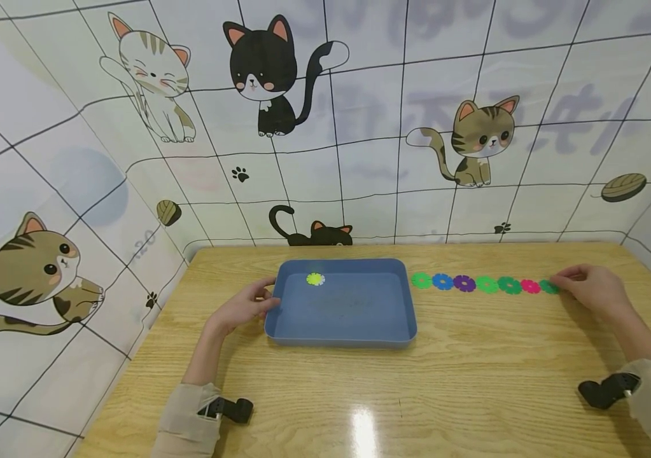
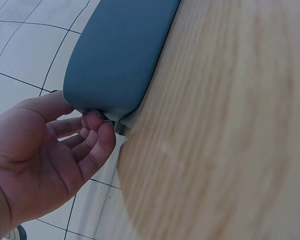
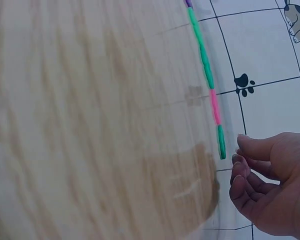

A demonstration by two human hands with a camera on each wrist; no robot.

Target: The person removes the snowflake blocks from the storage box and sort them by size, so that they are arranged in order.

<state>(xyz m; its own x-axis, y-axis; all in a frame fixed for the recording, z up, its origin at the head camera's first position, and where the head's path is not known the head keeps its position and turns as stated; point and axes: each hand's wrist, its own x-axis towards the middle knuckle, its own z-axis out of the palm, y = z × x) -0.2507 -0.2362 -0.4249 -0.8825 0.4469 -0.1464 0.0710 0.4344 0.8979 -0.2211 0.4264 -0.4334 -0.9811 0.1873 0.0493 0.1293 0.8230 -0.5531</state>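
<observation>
A blue tray [image 1: 342,318] stands on the table, its left edge gripped by my left hand [image 1: 246,306]. In the left wrist view, the fingers [image 2: 97,145] curl at the tray's end wall [image 2: 115,60]. Inside the tray lies a yellow notched disc [image 1: 315,278] with a pale edge showing beside it. A row of flower-shaped plastic discs [image 1: 464,284] runs right from the tray, in green, blue, purple and pink. My right hand [image 1: 597,292] is at the last green disc [image 3: 221,142]; the right wrist view shows a small gap between that disc and the loosely bent fingers.
The wooden table [image 1: 451,394] reaches back to a wall [image 1: 371,191] printed with cartoon cats and grid lines. Each forearm wears a black wrist camera, the left one [image 1: 236,410] and the right one [image 1: 606,390], close above the tabletop.
</observation>
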